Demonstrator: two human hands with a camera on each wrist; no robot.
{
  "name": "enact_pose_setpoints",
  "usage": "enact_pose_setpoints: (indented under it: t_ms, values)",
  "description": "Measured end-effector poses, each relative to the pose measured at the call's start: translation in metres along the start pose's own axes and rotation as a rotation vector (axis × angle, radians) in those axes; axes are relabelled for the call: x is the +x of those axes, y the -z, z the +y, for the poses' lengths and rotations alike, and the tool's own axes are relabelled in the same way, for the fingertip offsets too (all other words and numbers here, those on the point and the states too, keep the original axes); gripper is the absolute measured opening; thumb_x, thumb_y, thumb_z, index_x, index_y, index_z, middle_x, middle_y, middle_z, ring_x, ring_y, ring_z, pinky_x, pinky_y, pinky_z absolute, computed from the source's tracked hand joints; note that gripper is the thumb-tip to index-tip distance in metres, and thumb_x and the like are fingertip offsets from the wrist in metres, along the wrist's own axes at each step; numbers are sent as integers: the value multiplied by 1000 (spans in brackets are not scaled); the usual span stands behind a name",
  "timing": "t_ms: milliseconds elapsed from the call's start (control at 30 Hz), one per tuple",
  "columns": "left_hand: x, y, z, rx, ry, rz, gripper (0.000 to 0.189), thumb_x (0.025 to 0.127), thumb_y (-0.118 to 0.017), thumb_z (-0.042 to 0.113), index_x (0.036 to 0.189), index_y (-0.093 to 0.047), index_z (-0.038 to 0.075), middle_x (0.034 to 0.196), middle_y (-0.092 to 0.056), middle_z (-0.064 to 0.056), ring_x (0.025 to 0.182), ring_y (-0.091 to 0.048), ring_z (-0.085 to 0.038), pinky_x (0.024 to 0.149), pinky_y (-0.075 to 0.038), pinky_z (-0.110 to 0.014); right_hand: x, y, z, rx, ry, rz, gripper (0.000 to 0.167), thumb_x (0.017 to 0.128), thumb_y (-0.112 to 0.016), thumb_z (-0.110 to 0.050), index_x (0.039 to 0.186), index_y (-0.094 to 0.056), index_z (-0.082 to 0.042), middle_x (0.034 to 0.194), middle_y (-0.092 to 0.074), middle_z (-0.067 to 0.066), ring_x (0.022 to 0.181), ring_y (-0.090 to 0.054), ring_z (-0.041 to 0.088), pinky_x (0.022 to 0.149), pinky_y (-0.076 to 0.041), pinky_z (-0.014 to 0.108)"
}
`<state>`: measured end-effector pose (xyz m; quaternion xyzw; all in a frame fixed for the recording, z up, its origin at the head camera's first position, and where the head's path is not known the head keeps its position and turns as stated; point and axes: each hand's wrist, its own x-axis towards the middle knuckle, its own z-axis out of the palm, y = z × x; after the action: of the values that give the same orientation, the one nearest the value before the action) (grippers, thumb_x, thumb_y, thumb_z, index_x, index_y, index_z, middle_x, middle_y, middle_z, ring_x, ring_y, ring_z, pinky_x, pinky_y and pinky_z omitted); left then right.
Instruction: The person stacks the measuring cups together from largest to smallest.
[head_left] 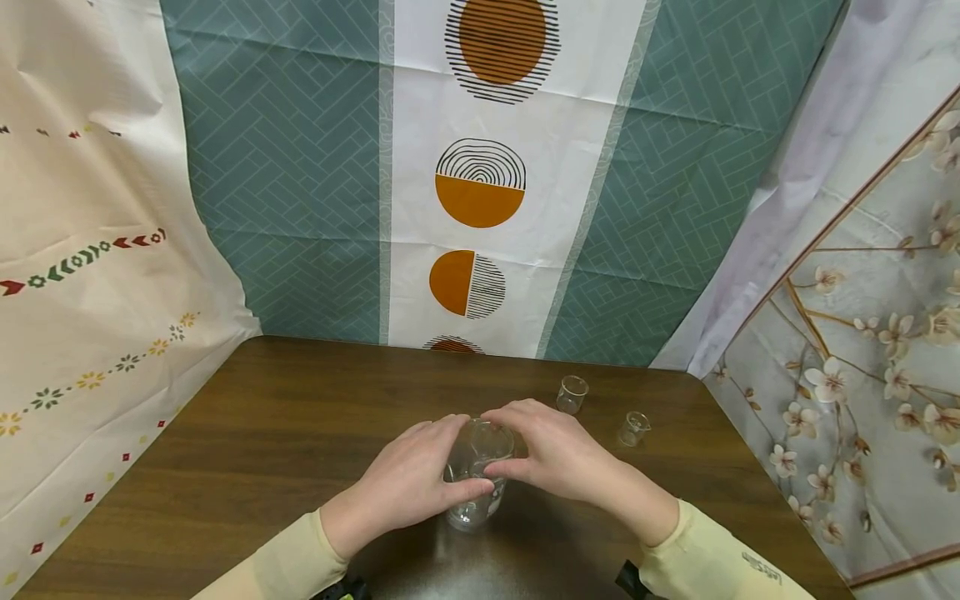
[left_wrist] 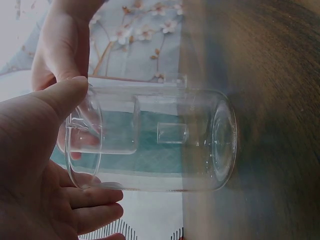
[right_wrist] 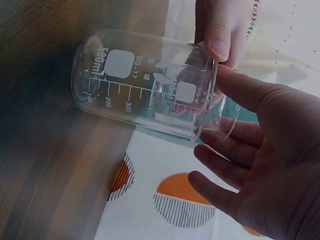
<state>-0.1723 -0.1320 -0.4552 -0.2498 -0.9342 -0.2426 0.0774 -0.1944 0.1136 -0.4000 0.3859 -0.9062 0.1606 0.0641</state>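
Observation:
A large clear glass beaker (head_left: 468,518) marked 500ml stands upright on the table in front of me. A smaller marked glass beaker (right_wrist: 186,93) sits partly inside its mouth, its rim sticking out above the large rim. My left hand (head_left: 411,477) grips the large beaker near the top, thumb on the near side and fingers round the far side. From the other side, my right hand (head_left: 558,450) holds the smaller beaker by its rim between thumb and fingers. In the head view both hands cover much of the glass.
Two small glass beakers stand at the back right of the brown wooden table (head_left: 300,417): one farther back (head_left: 572,395), another small beaker (head_left: 634,429) to its right. Patterned cloths (head_left: 285,167) hang behind the table and on both sides.

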Motion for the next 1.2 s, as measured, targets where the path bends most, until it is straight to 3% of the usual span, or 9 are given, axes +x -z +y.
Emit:
enact_pose_setpoints:
  t_ms: [567,1200]
  values:
    - [-1,0,0,-28,-5,16,96,93,-72,78,155,-58,6,149,-66,-7,131,-67,-35,109,-54,-57,9,0,1,-36,16,-51,53,91,-93,-40,135,-74,-17,119,-74,-9,115,-64,13,86,-59,39]
    - [0,-1,-1,-26,-10,21,88,93,-78,70,155,-58,10,146,-67,-1,125,-69,-30,106,-56,-54,18,0,-1,-42,51,-116,55,93,-91,-38,141,-74,-16,125,-75,-6,120,-64,14,89,-60,39]
